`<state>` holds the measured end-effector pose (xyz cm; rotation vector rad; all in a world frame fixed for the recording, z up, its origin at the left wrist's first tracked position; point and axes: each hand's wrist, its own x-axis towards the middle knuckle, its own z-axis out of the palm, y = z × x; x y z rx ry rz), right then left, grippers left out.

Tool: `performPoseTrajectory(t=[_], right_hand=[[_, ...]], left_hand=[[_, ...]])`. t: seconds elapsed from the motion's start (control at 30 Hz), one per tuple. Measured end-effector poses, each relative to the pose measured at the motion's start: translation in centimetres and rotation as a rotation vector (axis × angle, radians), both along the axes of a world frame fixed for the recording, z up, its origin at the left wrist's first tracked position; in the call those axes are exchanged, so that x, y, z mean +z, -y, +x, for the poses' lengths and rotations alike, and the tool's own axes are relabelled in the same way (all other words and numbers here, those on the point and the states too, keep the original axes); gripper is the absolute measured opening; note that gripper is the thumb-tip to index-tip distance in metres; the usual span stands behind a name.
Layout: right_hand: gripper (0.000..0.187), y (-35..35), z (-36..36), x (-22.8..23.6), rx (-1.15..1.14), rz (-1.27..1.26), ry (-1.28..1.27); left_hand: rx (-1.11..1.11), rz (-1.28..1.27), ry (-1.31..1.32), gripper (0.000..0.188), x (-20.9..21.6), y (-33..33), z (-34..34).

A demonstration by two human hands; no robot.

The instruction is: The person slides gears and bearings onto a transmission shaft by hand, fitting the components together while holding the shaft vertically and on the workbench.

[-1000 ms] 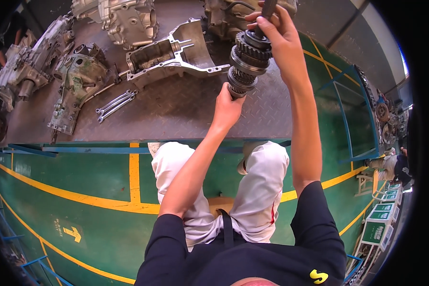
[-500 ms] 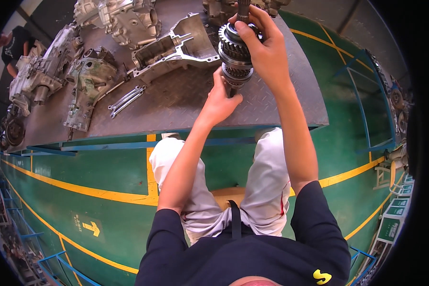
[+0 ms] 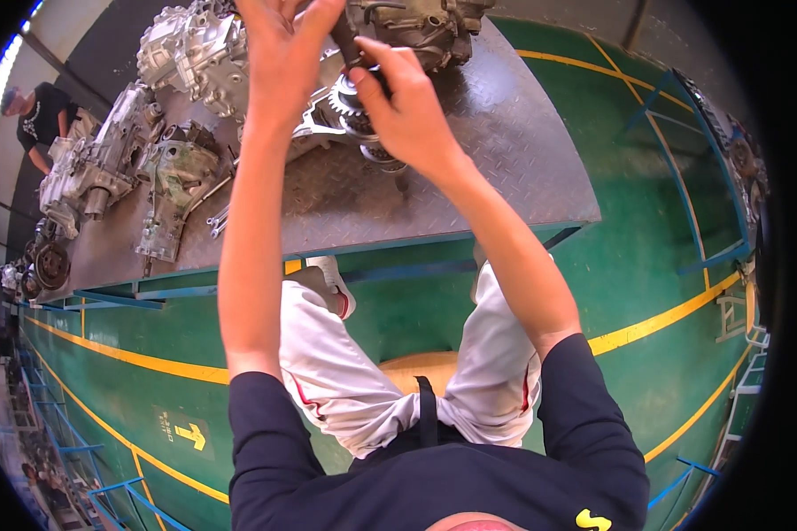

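Note:
A gear shaft [image 3: 380,153] with several stacked toothed gears is held tilted above the metal tabletop [image 3: 469,168]. My right hand [image 3: 405,104] is closed round its upper, narrower part, thumb and fingers on the dark shaft. My left hand [image 3: 285,40] is raised beside the shaft's top end, and the upper edge of the picture cuts off its fingertips. Those fingers look bent together; what they hold is out of sight. Behind my left forearm, an open grey casing half [image 3: 314,121] is mostly covered. Metal spanners [image 3: 217,221] lie partly behind the same forearm.
Gearbox housings [image 3: 181,168] stand across the table's left side, with a silver housing [image 3: 195,57] at the back. A dark gearbox [image 3: 429,35] sits at the back right. Another person [image 3: 42,119] stands at the far left. Blue frames [image 3: 717,257] stand on the right.
My left hand has let go of the gear shaft's lower end and risen to its top. The shaft and my right hand have shifted left. My left arm now covers much of the casing.

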<state>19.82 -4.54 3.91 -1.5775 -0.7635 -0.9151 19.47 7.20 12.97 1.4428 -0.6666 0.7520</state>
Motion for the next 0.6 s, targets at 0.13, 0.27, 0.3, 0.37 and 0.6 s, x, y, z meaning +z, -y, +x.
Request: performPoseTrajectory(t=[0.13,0.27,0.3,0.37,0.6], right_hand=[[0.034,-0.9,0.2,-0.1,0.091,-0.029,0.011],[0.043,1.8,0.5,-3.2,0.009,-0.014,0.124],[0.053,3.4,0.5,-4.9,0.000,-0.057,0.088],[0.063,5.5,0.1,-8.5,-0.005,-0.075,0.030],[0.061,4.7,0.4,-19.3,0.215,-0.455,-0.625]], left_hand=[[0.185,0.101,0.054,0.025,2.5,0.7,0.6],[0.230,0.035,-0.040,0.009,2.3,-0.4,1.6],[0.227,0.084,-0.039,0.009,2.5,0.0,1.8],[0.228,0.160,-0.057,0.009,2.7,-0.2,1.6],[0.388,1.550,0.357,0.035,8.9,-1.7,-0.1]])
